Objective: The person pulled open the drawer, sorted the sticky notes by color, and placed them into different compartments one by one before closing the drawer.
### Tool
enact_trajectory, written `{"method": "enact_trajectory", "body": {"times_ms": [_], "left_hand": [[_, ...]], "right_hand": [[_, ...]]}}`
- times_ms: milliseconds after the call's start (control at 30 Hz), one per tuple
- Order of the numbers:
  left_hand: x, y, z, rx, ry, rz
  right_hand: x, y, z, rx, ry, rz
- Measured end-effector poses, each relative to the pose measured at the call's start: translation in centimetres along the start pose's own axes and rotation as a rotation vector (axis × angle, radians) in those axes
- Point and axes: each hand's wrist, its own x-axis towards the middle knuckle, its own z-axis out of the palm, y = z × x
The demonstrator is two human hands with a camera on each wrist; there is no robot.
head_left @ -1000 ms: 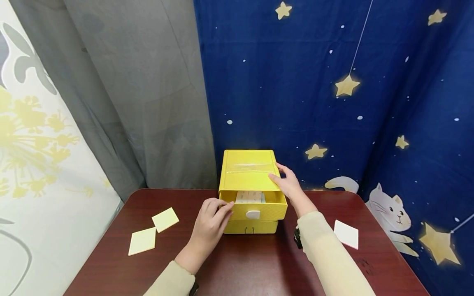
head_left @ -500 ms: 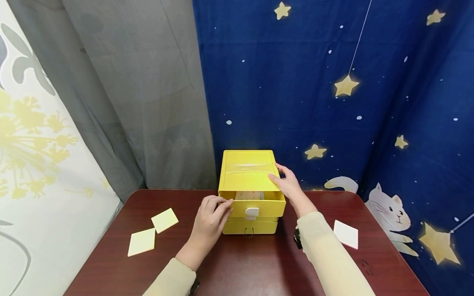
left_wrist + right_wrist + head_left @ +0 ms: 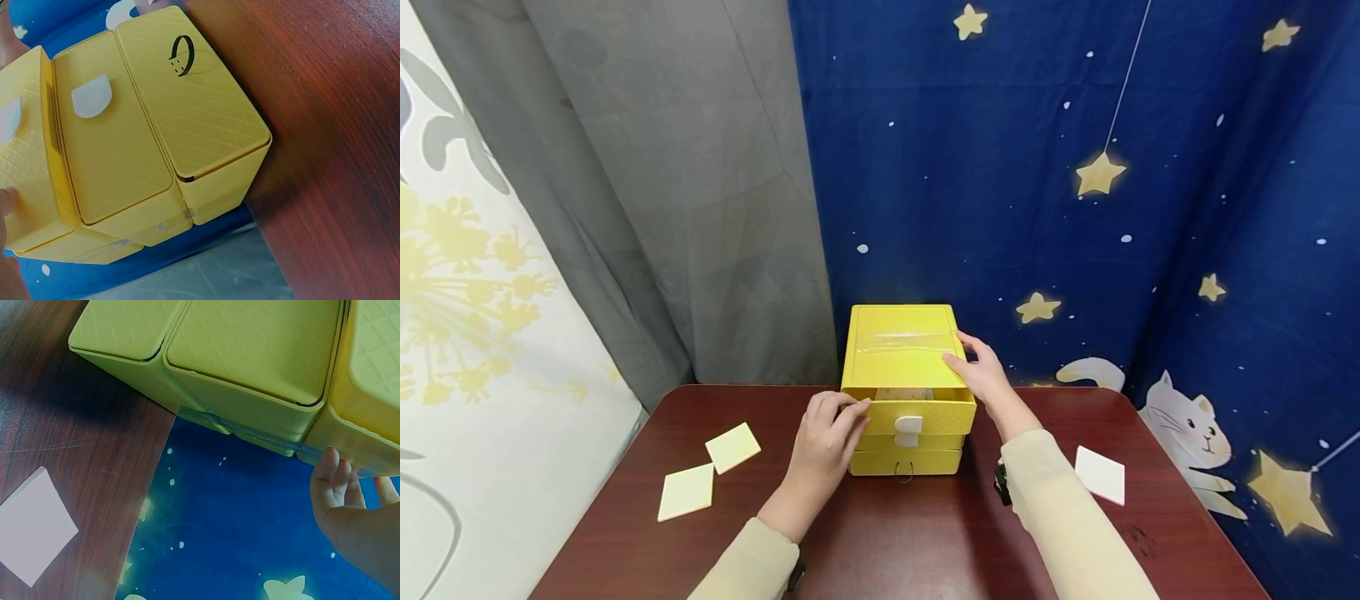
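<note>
A yellow drawer box (image 3: 898, 321) with stacked drawers stands at the back of the table. Its top drawer (image 3: 940, 417), with a white tab, sticks out a little; pale, patterned packets (image 3: 901, 393) inside are mostly hidden. The middle drawer (image 3: 119, 150), also white-tabbed, and the bottom drawer (image 3: 194, 94), with a black loop, sit closed. My left hand (image 3: 823, 442) touches the top drawer's left front corner, thumb against the front face. My right hand (image 3: 985, 375) steadies the box, thumb on its top edge and fingers against its right side (image 3: 331, 478).
Two pale yellow sticky-note pads (image 3: 687, 490) lie on the left of the dark red table (image 3: 917, 533). A white pad (image 3: 1101, 475) lies on the right. Grey and blue starry curtains (image 3: 1000, 183) hang close behind the box.
The top drawer has slid back into the box, hiding more of the packets and uncovering the middle drawer's tab. My left hand moved slightly with it. My right hand stayed put.
</note>
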Motion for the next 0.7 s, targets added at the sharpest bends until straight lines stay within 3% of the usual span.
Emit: {"method": "enact_trajectory", "body": {"times_ms": [433,700], "left_hand": [[0.18,-0.33,0.52,0.038,-0.018,-0.027],[0.14,-0.41,0.81,0.080,0.001,-0.013]], "right_hand": [[0.09,-0.03,0.01,0.002,0.004,0.002],[0.15,-0.04,-0.02,-0.001,0.000,-0.009]]}}
